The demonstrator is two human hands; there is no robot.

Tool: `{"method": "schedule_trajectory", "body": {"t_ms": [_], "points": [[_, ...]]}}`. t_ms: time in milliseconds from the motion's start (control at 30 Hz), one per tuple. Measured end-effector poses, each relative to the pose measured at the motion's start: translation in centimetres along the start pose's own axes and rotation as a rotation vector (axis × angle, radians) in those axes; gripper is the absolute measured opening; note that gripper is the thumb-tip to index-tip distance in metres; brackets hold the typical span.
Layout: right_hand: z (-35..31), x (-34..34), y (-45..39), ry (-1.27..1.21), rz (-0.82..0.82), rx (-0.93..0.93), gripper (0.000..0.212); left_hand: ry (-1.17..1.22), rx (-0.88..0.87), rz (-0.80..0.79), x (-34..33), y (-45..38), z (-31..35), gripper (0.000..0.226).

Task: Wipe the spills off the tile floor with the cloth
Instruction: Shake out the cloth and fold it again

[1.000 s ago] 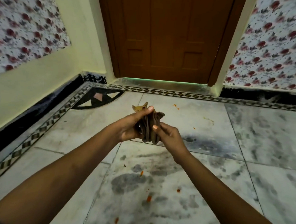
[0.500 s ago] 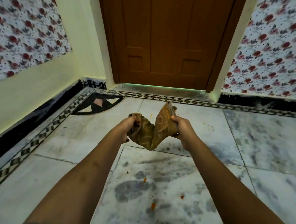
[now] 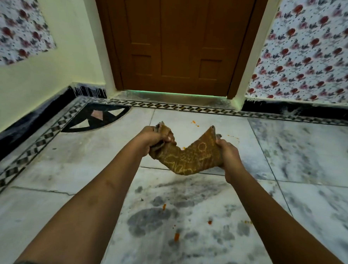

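Center frame, above a marble tile floor (image 3: 194,223): a mustard-brown patterned cloth (image 3: 190,159) stretched between two bare hands, sagging in the middle and clear of the tiles. Left hand (image 3: 152,138) curled tight around one bunched end, thumb on top; right hand (image 3: 227,152) gripping the opposite end, a corner of fabric poking up past the fingers. Orange spills (image 3: 176,236) dotted across the grey-smudged tiles in the lower half of the frame, beneath and between the forearms, with smaller orange specks (image 3: 194,122) farther up, just beyond the cloth. At top center, a closed brown wooden door (image 3: 180,41). Floral wallpaper (image 3: 314,50) at upper right and upper left, a patterned border strip (image 3: 190,108) along the floor's edge.
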State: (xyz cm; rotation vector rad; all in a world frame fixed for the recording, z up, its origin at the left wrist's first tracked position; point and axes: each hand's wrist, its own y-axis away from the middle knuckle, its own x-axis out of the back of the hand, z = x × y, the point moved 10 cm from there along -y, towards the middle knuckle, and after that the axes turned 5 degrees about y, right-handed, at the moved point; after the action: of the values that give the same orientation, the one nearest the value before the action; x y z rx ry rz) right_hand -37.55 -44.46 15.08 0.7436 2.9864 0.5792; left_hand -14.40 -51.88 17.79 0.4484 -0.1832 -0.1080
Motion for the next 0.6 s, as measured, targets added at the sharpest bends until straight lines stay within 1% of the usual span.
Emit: {"method": "schedule_trajectory", "body": {"t_ms": [67,133,233,267,333,400,467,533,600], "points": [[1.3,1.5,-0.5,0.084,0.089,-0.031,0.025,-0.114,-0.033,0.067,0.7,-0.3,0.8,0.041],[2.9,2.1,-0.7,0.13,0.104,-0.071,0.032,-0.171,-0.071,0.103,1.2,-0.3,1.6,0.043],[5.9,0.9,-0.7,0.102,0.026,-0.192,0.024,-0.274,-0.225,0.09,0.7,0.5,3.9,0.041],[6.8,0.2,-0.5,0.085,-0.01,-0.243,0.022,-0.37,-0.308,0.081,0.2,0.9,4.9,0.04],[8.3,-1.9,0.0,0.042,-0.102,-0.317,0.023,-0.631,-0.471,0.03,-1.6,2.1,6.7,0.039],[9.2,-4.3,0.5,0.034,-0.194,-0.355,0.022,-0.868,-0.581,0.004,-3.5,2.9,7.5,0.033],[9.8,-6.2,0.8,0.004,-0.248,-0.366,0.032,-1.002,-0.653,0.02,-4.8,4.0,7.8,0.028],[10.3,-7.6,0.7,-0.079,-0.282,-0.383,0.042,-1.052,-0.704,0.041,-5.9,5.0,7.8,0.027],[11.1,-8.6,1.1,-0.184,-0.306,-0.443,0.049,-1.059,-0.736,0.036,-6.8,5.7,7.9,0.028]]}}
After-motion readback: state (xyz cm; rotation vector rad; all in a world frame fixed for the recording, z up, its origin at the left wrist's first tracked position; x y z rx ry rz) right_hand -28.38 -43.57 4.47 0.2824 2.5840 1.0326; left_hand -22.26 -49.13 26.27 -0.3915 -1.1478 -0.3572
